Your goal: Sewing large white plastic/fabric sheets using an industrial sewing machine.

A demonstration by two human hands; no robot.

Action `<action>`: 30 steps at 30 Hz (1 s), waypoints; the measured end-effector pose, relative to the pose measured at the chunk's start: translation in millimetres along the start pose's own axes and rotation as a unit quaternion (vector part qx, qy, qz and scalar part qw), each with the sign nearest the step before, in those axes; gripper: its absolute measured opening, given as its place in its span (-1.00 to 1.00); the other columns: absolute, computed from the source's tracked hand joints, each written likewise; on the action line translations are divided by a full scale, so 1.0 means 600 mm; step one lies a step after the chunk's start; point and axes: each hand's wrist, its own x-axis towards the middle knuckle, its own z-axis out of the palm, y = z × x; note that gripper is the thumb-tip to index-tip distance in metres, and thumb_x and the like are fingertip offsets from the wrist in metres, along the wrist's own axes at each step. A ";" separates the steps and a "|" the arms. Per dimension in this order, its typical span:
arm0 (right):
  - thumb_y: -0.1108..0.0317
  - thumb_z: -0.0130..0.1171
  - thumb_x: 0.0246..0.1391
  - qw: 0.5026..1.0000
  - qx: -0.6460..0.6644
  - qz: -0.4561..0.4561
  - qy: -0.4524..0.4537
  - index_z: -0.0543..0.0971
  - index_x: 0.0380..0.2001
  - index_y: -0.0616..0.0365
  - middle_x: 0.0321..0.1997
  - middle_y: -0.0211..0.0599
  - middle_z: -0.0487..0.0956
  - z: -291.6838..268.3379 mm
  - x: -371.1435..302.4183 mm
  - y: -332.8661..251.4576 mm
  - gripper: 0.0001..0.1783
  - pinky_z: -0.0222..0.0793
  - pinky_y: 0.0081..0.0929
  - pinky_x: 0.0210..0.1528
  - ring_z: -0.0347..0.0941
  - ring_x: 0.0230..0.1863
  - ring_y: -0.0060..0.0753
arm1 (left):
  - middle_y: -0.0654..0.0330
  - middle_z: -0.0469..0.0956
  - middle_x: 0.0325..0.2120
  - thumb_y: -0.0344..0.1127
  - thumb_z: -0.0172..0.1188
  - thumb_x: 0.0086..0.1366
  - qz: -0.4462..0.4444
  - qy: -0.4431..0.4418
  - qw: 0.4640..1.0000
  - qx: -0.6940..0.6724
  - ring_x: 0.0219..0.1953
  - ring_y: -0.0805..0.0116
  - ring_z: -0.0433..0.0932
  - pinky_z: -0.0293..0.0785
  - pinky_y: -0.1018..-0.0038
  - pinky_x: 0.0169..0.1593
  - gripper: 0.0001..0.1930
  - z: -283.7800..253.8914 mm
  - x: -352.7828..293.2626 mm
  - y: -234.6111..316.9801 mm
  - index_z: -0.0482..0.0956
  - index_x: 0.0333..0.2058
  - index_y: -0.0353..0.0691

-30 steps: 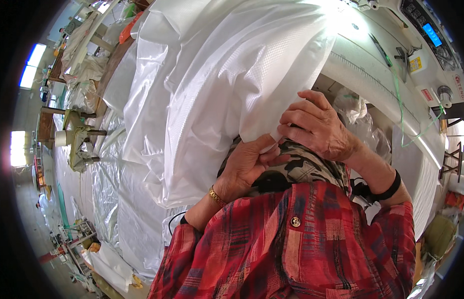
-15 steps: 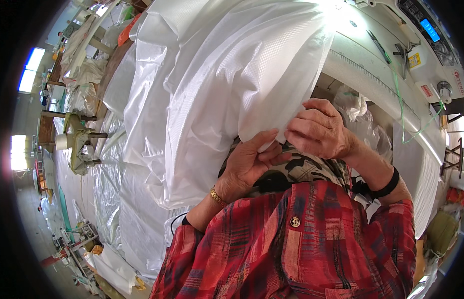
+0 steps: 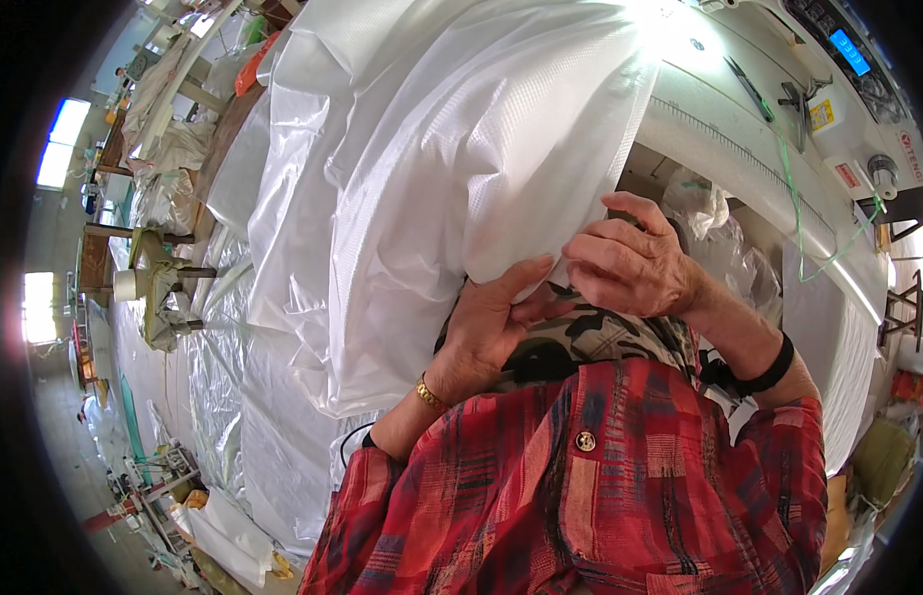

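Note:
A large white, translucent plastic sheet [image 3: 412,198] with a fine checked texture hangs in folds from the worktop toward my lap. My left hand [image 3: 491,317] pinches its lower corner, the thumb lying on top and the fingers underneath. Close by on the right, my right hand [image 3: 635,260] is closed, fingers curled inward and the index finger a little raised. Its fingertips meet the sheet's right edge; what lies between them is hidden. The sheet's upper end runs under the bright lamp of a sewing machine [image 3: 858,139].
On the machine's pale bed [image 3: 739,154], marked with a ruler scale, lie dark tweezers [image 3: 747,87] and a green thread [image 3: 800,223]. Clear crumpled plastic [image 3: 714,213] shows beneath the bed. Silvery sheeting [image 3: 218,397] and a wooden-edged bench [image 3: 223,139] are at left.
The right hand's index finger has lifted slightly away from the others. My left fingers have drawn in a little under the sheet's corner, and the sheet has shifted slightly left.

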 end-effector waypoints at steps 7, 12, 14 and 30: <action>0.33 0.19 -0.14 1.000 -0.010 0.009 -0.025 0.45 -0.41 -0.04 -0.29 -0.55 0.48 -0.013 0.018 -0.004 -0.83 0.22 -0.10 0.26 0.44 -0.19 -0.52 | 0.27 0.48 -0.28 -0.48 0.18 0.26 0.094 0.017 0.989 0.114 -0.38 0.50 0.49 0.64 0.40 -0.24 -0.72 0.002 0.001 -0.007 0.43 -0.06 -0.24; 0.33 0.17 -0.14 0.996 0.020 0.014 -0.088 0.43 -0.43 -0.01 -0.40 -0.53 0.42 -0.033 0.051 0.001 -0.84 0.19 -0.07 0.29 0.42 -0.25 -0.49 | 0.23 0.51 -0.18 -0.41 0.24 0.24 0.146 0.031 0.971 0.187 -0.24 0.45 0.55 0.60 0.45 -0.22 -0.62 0.008 -0.005 -0.012 0.42 0.02 -0.26; 0.32 0.17 -0.14 0.989 0.048 0.019 -0.139 0.43 -0.45 0.01 -0.44 -0.52 0.39 -0.037 0.063 0.005 -0.85 0.16 -0.08 0.31 0.40 -0.27 -0.46 | 0.22 0.52 -0.16 -0.39 0.25 0.24 0.161 0.022 0.966 0.199 -0.22 0.45 0.55 0.59 0.46 -0.22 -0.61 0.014 -0.007 -0.015 0.42 0.03 -0.26; 0.29 0.14 -0.17 0.991 0.022 0.039 -0.128 0.51 -0.33 0.00 -0.21 -0.46 0.46 -0.028 0.036 -0.003 -0.76 0.21 -0.10 0.25 0.41 -0.09 -0.43 | 0.21 0.46 -0.41 -0.27 0.24 0.24 0.048 -0.092 0.981 0.162 -0.36 0.39 0.42 0.52 0.38 -0.15 -0.71 -0.004 -0.026 -0.011 0.49 -0.17 -0.36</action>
